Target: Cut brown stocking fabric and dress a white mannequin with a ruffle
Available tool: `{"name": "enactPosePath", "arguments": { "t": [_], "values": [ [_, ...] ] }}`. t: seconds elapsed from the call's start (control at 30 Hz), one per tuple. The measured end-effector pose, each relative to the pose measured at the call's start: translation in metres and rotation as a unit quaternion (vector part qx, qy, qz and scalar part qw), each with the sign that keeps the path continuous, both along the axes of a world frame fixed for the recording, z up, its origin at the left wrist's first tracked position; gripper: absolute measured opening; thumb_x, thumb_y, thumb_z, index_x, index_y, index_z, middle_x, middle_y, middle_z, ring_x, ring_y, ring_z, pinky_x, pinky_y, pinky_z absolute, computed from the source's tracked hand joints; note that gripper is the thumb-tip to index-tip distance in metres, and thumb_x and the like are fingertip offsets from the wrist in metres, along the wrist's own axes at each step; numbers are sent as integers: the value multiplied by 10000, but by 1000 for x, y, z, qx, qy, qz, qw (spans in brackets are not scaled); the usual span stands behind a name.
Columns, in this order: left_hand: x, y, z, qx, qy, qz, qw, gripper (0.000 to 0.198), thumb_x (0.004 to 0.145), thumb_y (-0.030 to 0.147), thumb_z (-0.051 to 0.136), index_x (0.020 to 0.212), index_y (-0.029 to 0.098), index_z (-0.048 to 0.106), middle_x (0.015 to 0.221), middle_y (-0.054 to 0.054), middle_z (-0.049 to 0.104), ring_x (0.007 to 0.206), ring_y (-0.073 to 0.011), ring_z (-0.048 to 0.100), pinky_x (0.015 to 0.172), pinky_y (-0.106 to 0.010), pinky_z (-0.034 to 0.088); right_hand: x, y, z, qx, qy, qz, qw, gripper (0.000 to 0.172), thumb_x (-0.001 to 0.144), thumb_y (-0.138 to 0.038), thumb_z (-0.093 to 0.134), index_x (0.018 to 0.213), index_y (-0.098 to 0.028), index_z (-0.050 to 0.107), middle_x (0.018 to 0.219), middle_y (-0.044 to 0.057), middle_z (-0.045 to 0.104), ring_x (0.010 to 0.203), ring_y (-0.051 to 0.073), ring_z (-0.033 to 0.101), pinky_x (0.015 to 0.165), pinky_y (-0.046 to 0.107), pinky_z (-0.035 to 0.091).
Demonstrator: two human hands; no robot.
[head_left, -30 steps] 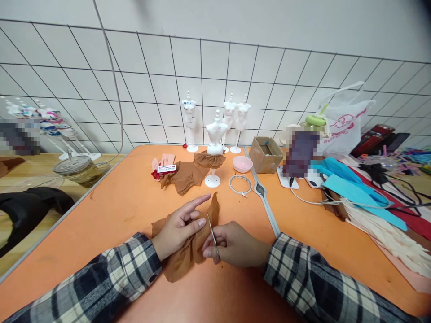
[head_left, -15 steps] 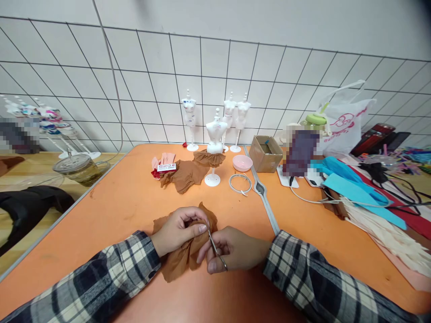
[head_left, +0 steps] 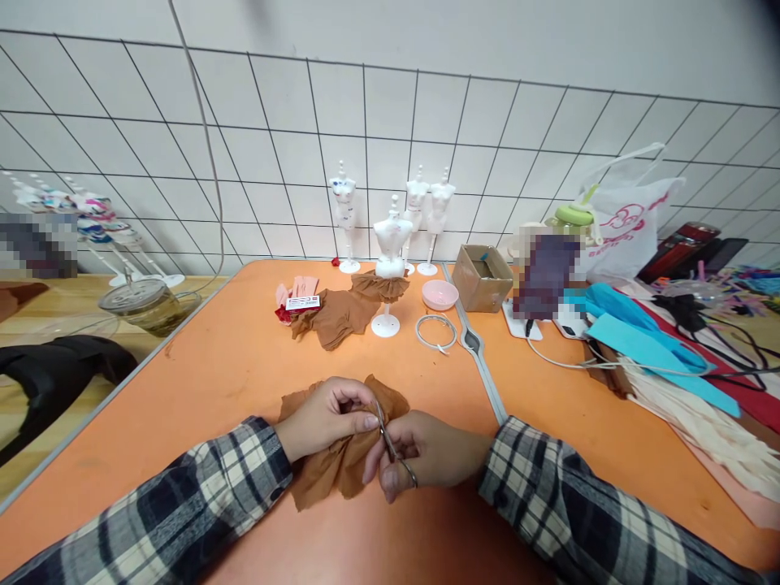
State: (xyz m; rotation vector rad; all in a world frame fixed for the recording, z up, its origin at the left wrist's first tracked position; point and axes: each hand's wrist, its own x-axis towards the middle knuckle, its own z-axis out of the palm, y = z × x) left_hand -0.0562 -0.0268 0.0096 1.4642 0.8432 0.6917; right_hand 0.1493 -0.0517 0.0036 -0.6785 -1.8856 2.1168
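Observation:
Brown crinkled paper (head_left: 322, 479) lies bunched on the orange table under my hands. My left hand (head_left: 332, 418) pinches its upper edge between thumb and fingers. In my right hand (head_left: 420, 451) is a small pair of metal scissors (head_left: 390, 443), with the thumb in a handle loop and the blades pointing up toward my left fingertips. The blades touch the paper; whether they are parted is hard to make out. Beyond my hands stands a small white mannequin (head_left: 392, 236) with a ruffled brown paper skirt (head_left: 379, 286) around its waist.
Another brown paper piece (head_left: 335, 317) lies behind, beside a small white box (head_left: 303, 303). To the right are a wire coil (head_left: 436, 333), a pink bowl (head_left: 439, 296) and a cardboard box (head_left: 483, 280). Coloured paper strips (head_left: 664, 357) and cables cover the right side. Several mannequins (head_left: 343, 211) stand behind.
Both hands have shifted very slightly right. The scissors have moved a little with my right hand, and the paper's upper right part has spread further right.

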Motion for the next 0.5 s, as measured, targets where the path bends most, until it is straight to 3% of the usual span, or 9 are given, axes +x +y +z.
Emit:
{"name": "enactPosePath", "arguments": {
  "t": [0.5],
  "values": [
    [-1, 1, -4, -16, -1, -47, 999, 358, 671, 445, 807, 688, 132, 632, 667, -1, 660, 609, -108, 564, 610, -218, 455, 1, 1, 1, -21, -9, 7, 1000, 568, 696, -620, 718, 939, -110, 660, 753, 33, 636, 656, 99, 563, 612, 214, 438]
  ]
}}
